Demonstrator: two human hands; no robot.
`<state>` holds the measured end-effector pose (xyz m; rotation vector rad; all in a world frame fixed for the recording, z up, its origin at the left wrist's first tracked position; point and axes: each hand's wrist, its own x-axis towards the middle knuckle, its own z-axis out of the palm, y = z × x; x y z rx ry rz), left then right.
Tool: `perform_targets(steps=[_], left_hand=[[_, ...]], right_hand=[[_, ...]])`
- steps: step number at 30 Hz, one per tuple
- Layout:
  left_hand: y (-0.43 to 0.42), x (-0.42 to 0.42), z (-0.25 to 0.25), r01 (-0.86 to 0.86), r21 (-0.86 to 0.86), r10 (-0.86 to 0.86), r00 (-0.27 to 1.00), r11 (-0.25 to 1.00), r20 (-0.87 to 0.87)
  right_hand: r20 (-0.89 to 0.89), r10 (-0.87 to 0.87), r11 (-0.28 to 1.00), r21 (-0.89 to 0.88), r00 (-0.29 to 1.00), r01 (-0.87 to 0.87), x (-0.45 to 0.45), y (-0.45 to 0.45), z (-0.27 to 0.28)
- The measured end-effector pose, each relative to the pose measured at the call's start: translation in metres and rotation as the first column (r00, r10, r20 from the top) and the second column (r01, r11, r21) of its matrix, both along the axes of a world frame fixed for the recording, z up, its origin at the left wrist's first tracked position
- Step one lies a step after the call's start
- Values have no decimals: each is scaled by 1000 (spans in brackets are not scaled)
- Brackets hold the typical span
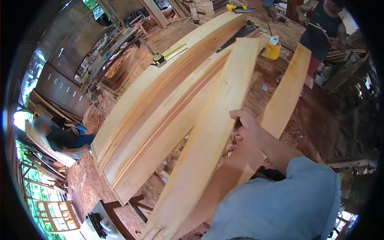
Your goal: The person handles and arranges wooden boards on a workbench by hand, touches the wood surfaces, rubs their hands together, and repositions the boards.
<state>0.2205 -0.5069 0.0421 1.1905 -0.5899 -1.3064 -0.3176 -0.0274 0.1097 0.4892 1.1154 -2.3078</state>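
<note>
My right hand (249,126) grips the right edge of a long, pale wooden plank (208,136), thumb on the top face and the other fingers hidden beneath it. This plank slants across a row of long planks (160,96) standing close together. To the right of my hand lies another pale plank (286,94), which continues in shadow below my forearm. A yellow-and-black tape measure (159,60) sits on the far planks with some of its blade drawn out. My left hand is out of view.
A yellow bottle with a white cap (273,49) stands beyond the planks, near a dark, long tool (237,38). A yellow tool (238,8) lies at the far end. One person (66,136) is at the left; another (324,28) holds a stick. Shavings cover the floor (84,180).
</note>
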Motion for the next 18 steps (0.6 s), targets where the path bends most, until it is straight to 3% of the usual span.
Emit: perform_targets(steps=[3, 5, 7, 9, 12, 14, 18], left_hand=[[4, -10, 3, -22, 0, 22, 1000, 1000, -2], [7, -13, 5, -42, 0, 42, 999, 999, -10], [8, -23, 3, -50, -7, 50, 998, 999, -27], [9, -28, 2, -43, 1, 43, 998, 999, -49], [3, -44, -2, -8, -6, 8, 996, 1000, -84], [-4, -74, -14, 40, -8, -40, 993, 999, -114], [-5, -159, -46, 75, -18, -76, 995, 997, -57]], right_hand=[[66, -59, 997, -41, 996, 62, -27, 12, -27], [88, -145, 989, 35, 986, 142, -56, 22, -49], [54, -106, 994, -1, 993, 106, -85, 25, -50], [-83, -255, 961, 87, 963, 262, -116, 25, -55], [-72, -281, 946, 150, 957, 288, -174, 27, -69], [-76, -279, 945, 153, 957, 288, -210, 32, -73], [-121, -444, 884, 100, 888, 456, -265, 44, -85]])
